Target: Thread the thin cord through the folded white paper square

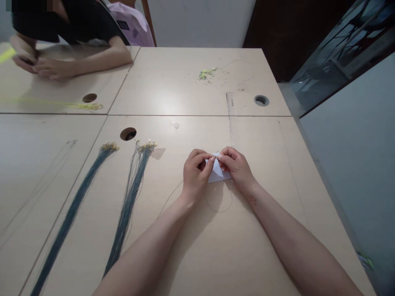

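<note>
My left hand (197, 168) and my right hand (237, 164) meet over a small white sheet (219, 176), thumbs and forefingers pinched tip to tip. Between the fingertips is the end of a thin dark cord (221, 212), with a tiny gold-coloured fitting (217, 153) barely showing. Below the hands the cord hangs in a loop on the table, and a length runs out past my left wrist. The fingers hide most of what they grip. To the left lie two bundles of blue-green cords, the nearer bundle (131, 201) and the farther bundle (77, 201), both with gold-coloured hooks at their top ends.
A clear ruler (230, 115) lies beyond my hands, near a grommet hole (261, 100). Yellow-green scraps (207, 74) are scattered farther back. At upper left, a person's hands (46, 65) work near yellow cords (88, 106). Another hole (128, 134) opens beside the bundles.
</note>
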Motion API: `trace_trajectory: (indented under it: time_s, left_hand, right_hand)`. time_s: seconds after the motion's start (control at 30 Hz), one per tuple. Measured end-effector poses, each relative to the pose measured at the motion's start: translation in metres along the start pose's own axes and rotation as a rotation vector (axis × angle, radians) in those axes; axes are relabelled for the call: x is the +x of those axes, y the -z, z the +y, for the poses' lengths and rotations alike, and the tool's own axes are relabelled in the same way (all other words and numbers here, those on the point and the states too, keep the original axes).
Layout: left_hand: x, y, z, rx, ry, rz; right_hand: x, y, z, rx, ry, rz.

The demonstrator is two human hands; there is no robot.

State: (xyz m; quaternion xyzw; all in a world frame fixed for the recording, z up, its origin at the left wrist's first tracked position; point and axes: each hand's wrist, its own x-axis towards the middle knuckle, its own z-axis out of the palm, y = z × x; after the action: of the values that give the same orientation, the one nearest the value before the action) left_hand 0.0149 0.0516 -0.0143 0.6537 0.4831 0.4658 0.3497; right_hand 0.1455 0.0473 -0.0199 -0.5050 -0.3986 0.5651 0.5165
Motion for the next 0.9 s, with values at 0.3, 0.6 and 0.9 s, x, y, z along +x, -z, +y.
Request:
trace_trajectory:
  time_s: [0.3,0.6,0.9]
  left_hand:
    - [0.0004,0.0000,-0.0003,-0.002,-0.006,0.005]
    - [0.0003,0.0000,0.0004,0.009,0.021,-0.007]
    - [-0.0002,0.0001,0.0021,-0.007,0.031,-0.005]
  right_hand:
    - [-0.0001,0.0002,0.0005,0.005,0.014,-0.009]
    - [-0.0001,-0.0001,0.0007,0.007,0.001,-0.002]
    - [0.0003,0.0002,0.0010,0.014,0.007,-0.006]
